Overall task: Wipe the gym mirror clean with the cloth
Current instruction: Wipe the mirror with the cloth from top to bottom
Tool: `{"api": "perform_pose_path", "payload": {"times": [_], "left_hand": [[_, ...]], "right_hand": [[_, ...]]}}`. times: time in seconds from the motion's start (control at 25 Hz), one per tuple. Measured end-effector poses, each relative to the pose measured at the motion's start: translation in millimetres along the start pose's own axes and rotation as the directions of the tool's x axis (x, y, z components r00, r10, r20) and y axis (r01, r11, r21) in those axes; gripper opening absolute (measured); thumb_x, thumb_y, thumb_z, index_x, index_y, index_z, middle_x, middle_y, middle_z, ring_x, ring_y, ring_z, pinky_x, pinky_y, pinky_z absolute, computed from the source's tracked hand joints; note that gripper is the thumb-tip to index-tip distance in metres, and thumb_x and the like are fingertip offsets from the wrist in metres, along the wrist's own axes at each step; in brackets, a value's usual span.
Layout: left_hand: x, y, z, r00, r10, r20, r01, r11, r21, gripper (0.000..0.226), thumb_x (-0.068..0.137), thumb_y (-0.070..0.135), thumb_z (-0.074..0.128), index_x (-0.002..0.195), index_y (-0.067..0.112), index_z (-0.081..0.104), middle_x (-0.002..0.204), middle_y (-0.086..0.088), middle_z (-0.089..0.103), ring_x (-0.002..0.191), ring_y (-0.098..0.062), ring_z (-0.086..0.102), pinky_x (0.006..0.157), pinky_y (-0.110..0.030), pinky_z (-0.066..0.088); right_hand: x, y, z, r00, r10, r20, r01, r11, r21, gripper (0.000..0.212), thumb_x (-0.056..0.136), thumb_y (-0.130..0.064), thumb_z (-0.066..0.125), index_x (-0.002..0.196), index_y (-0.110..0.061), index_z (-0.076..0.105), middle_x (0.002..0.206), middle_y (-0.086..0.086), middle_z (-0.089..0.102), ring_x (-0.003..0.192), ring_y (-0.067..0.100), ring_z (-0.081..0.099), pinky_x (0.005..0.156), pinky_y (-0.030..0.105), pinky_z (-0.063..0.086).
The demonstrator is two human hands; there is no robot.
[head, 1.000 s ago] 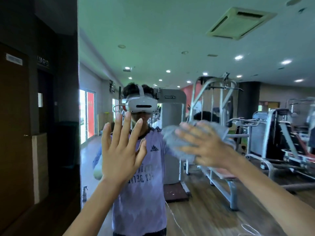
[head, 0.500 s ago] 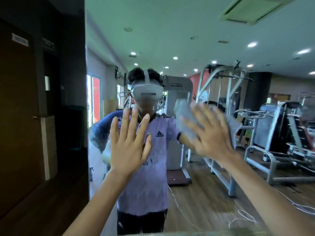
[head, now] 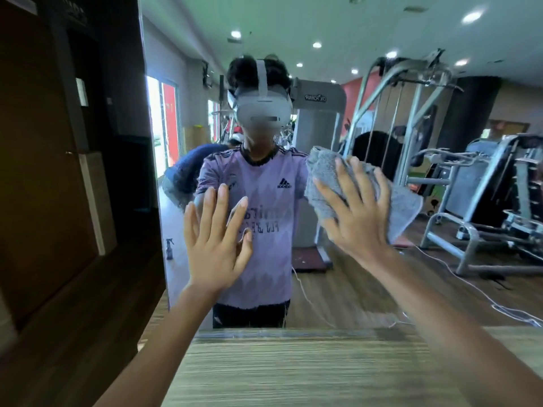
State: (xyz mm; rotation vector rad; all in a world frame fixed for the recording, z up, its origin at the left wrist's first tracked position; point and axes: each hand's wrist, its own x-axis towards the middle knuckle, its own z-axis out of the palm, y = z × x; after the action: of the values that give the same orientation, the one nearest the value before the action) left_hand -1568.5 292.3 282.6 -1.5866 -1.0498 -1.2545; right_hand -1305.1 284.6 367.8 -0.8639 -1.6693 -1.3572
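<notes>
Our right hand (head: 355,218) has turned upright, spread fingers (head: 343,183) pressing the cloth (head: 407,208) flat on the mirror (head: 382,39) well above its bottom edge; left hand (head: 217,239) stays splayed beside it, so wiping continues.

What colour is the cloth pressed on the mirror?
Grey, plain with no pattern; the cloth shows best in the head view.

- We see the left hand (head: 217,245) raised flat before the mirror (head: 338,289), fingers straight and spread.
- To its right, the right hand (head: 352,212) presses a grey cloth (head: 323,174) to the glass with spread fingers.
- The reflection shows us a person in a purple shirt (head: 264,259) and a headset (head: 261,113), with gym machines (head: 476,207) behind.
- A wood-grain tabletop (head: 293,371) runs below the mirror.
</notes>
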Motion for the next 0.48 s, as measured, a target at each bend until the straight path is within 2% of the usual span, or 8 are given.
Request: {"api": "perform_pose_path", "payload": {"times": [0.04, 0.08, 0.12, 0.2, 0.28, 0.36, 0.44, 0.48], "left_hand": [[-7.5, 4.1, 0.7, 1.0, -0.006, 0.001, 0.006, 1.0, -0.008, 0.055, 0.098, 0.032, 0.05, 0.149, 0.015, 0.043, 0.156, -0.02, 0.035, 0.146, -0.038, 0.03, 0.118, -0.059, 0.019], [-13.9, 5.6, 0.6, 1.0, -0.008, 0.006, 0.008, 1.0, -0.011, 0.055, 0.098, 0.032, 0.05, 0.149, 0.015, 0.043, 0.156, -0.02, 0.036, 0.146, -0.038, 0.03, 0.119, -0.058, 0.018], [-19.0, 5.0, -0.1, 1.0, -0.006, 0.014, 0.006, 1.0, -0.018, 0.055, 0.098, 0.032, 0.051, 0.15, 0.016, 0.042, 0.155, -0.021, 0.036, 0.146, -0.038, 0.03, 0.119, -0.058, 0.017], [-26.7, 0.7, -2.5, 0.999, 0.014, 0.03, -0.013, 0.999, -0.034, 0.056, 0.098, 0.03, 0.051, 0.15, 0.016, 0.039, 0.155, -0.021, 0.037, 0.145, -0.038, 0.031, 0.119, -0.059, 0.019], [-29.7, -3.9, -4.8, 0.998, 0.034, 0.049, -0.034, 0.999, -0.017, 0.057, 0.098, 0.03, 0.05, 0.151, 0.016, 0.036, 0.155, -0.021, 0.036, 0.145, -0.038, 0.032, 0.117, -0.061, 0.022], [-28.9, -4.2, -3.8, 0.997, 0.051, 0.052, -0.05, 0.999, -0.008, 0.058, 0.097, 0.031, 0.051, 0.151, 0.015, 0.037, 0.155, -0.021, 0.035, 0.145, -0.039, 0.032, 0.116, -0.062, 0.023], [-29.8, -1.3, -1.1, 0.998, 0.045, 0.037, -0.045, 0.999, -0.003, 0.058, 0.096, 0.03, 0.054, 0.15, 0.014, 0.04, 0.155, -0.022, 0.036, 0.144, -0.04, 0.033, 0.117, -0.06, 0.021], [-31.9, 0.2, -1.0, 0.999, 0.035, 0.04, -0.035, 0.999, -0.005, 0.058, 0.095, 0.03, 0.054, 0.149, 0.014, 0.041, 0.154, -0.022, 0.037, 0.144, -0.04, 0.033, 0.118, -0.06, 0.02]], "right_hand": [[-6.2, -20.8, 3.7, 0.999, 0.054, -0.008, -0.054, 0.998, 0.031, 0.046, 0.1, -0.03, 0.045, 0.145, -0.022, 0.043, 0.155, 0.009, 0.034, 0.144, 0.034, 0.029, 0.117, 0.057, 0.02], [-28.0, -44.5, 10.3, 1.0, 0.002, 0.027, -0.003, 0.998, 0.062, 0.044, 0.099, -0.029, 0.045, 0.142, -0.02, 0.045, 0.157, 0.008, 0.032, 0.146, 0.034, 0.026, 0.117, 0.057, 0.018], [-61.8, -65.4, 15.3, 0.987, -0.127, 0.1, 0.116, 0.988, 0.104, 0.04, 0.1, -0.028, 0.041, 0.138, -0.02, 0.047, 0.159, 0.007, 0.03, 0.147, 0.035, 0.022, 0.119, 0.057, 0.015], [-128.3, -68.1, 13.8, 0.888, -0.408, 0.211, 0.375, 0.909, 0.18, 0.036, 0.101, -0.026, 0.034, 0.132, -0.022, 0.051, 0.163, 0.003, 0.022, 0.15, 0.033, 0.019, 0.121, 0.054, 0.008], [-143.3, -35.6, 5.7, 0.851, -0.48, 0.213, 0.446, 0.875, 0.186, 0.033, 0.101, -0.029, 0.033, 0.126, -0.027, 0.054, 0.162, 0.0, 0.024, 0.149, 0.029, 0.023, 0.122, 0.05, 0.008], [-121.6, -24.8, 0.6, 0.914, -0.346, 0.212, 0.331, 0.938, 0.105, 0.033, 0.101, -0.033, 0.035, 0.127, -0.028, 0.055, 0.157, 0.001, 0.031, 0.146, 0.03, 0.03, 0.12, 0.051, 0.014], [-97.3, -52.6, -2.0, 0.986, -0.031, 0.163, 0.021, 0.998, 0.064, 0.035, 0.102, -0.035, 0.038, 0.131, -0.026, 0.054, 0.157, 0.006, 0.033, 0.141, 0.034, 0.035, 0.119, 0.052, 0.015], [-103.7, -76.3, 2.6, 0.986, 0.023, 0.163, -0.039, 0.995, 0.091, 0.035, 0.102, -0.035, 0.037, 0.13, -0.024, 0.055, 0.159, 0.009, 0.029, 0.142, 0.035, 0.033, 0.12, 0.052, 0.014]]}}
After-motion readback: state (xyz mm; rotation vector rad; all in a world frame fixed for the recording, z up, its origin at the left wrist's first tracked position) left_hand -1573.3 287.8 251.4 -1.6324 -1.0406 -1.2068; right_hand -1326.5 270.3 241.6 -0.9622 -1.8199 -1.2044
